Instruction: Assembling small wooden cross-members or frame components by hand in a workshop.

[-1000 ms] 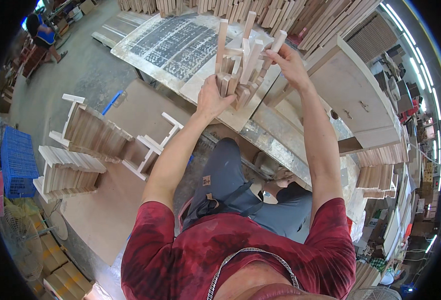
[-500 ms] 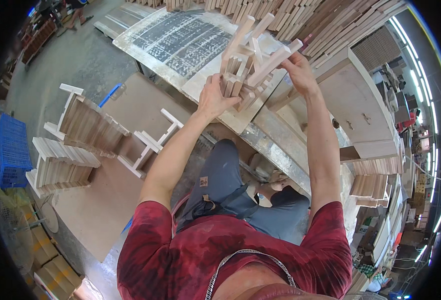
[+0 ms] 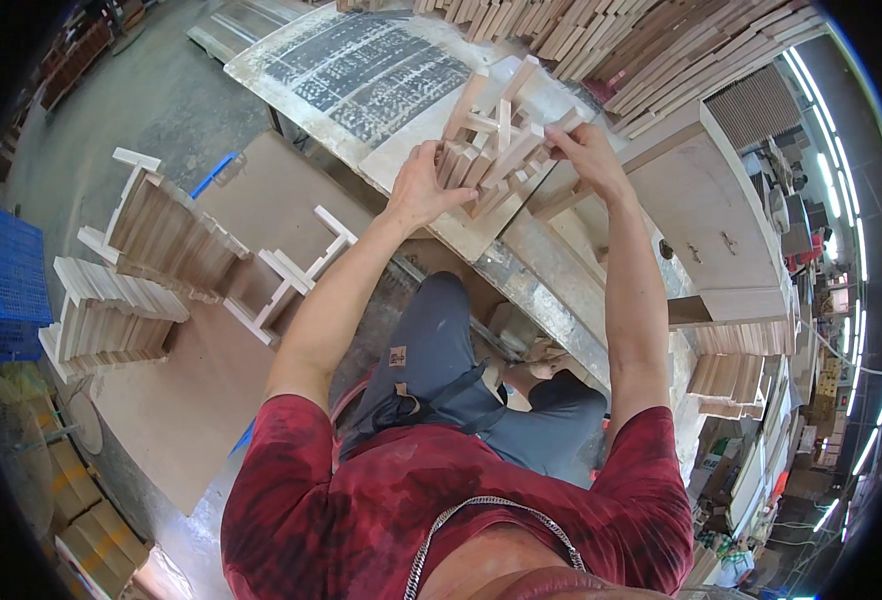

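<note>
On the workbench in front of me a pale wooden frame point(image 3: 514, 152) of joined bars sits over a bunch of short wooden sticks point(image 3: 458, 166). My left hand point(image 3: 424, 190) wraps the near left side of the sticks, its thumb stretched along their near ends. The fingers of my right hand point(image 3: 593, 160) are closed on the frame's right end, near the upper corner. Bars of the frame stick up at the far side. Where the frame meets the sticks beneath is partly hidden.
The workbench point(image 3: 361, 80) has a dark, worn board on its left. Long wooden strips point(image 3: 651, 55) are stacked behind. To my left, stacks of white-edged wooden frames point(image 3: 176, 235) and a single frame point(image 3: 286, 275) rest on a brown board point(image 3: 186, 420). A blue crate point(image 3: 16, 285) stands farther left.
The wooden frame has come down lower onto the sticks, and my right hand has moved down and slightly left with it. My left hand stays at the sticks. The whole view has shifted slightly.
</note>
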The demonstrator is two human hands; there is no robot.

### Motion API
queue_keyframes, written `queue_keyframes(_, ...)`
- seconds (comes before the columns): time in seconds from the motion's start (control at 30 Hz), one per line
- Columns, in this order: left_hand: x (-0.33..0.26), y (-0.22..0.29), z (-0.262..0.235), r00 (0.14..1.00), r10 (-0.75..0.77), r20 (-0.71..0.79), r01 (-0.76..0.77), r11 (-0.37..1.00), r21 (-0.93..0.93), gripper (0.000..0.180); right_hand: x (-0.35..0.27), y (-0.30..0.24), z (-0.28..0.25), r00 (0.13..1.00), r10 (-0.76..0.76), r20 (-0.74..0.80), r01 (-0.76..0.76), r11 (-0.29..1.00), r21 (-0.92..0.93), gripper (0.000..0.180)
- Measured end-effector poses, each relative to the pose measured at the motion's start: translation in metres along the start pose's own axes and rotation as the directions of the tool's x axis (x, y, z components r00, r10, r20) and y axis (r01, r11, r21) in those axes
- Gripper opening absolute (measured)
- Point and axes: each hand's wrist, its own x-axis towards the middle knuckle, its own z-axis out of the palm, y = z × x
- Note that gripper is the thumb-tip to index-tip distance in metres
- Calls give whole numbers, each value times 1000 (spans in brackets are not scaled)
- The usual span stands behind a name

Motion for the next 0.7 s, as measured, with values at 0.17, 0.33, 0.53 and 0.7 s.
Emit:
queue_keyframes(0.17,-6,-7,5,997,52,-64,-52,999,-12,89,2,2,7,989,-119,-83,98,969,-225,45)
queue_keyframes(0.33,-4,-10,-1,998,52,34,-48,992,-115,97,-8,-4,14,996,-65,-59,41,939,-341,46)
queue_keyframes(0.53,-19,3,14,991,7,-136,-16,998,-64,111,-3,-3,12,987,-78,-139,29,947,-321,47)
queue_keyframes(0.7,-20,25,23,984,-109,-138,110,994,-2,112,-6,5,24,919,-346,-191,214,841,-496,32)
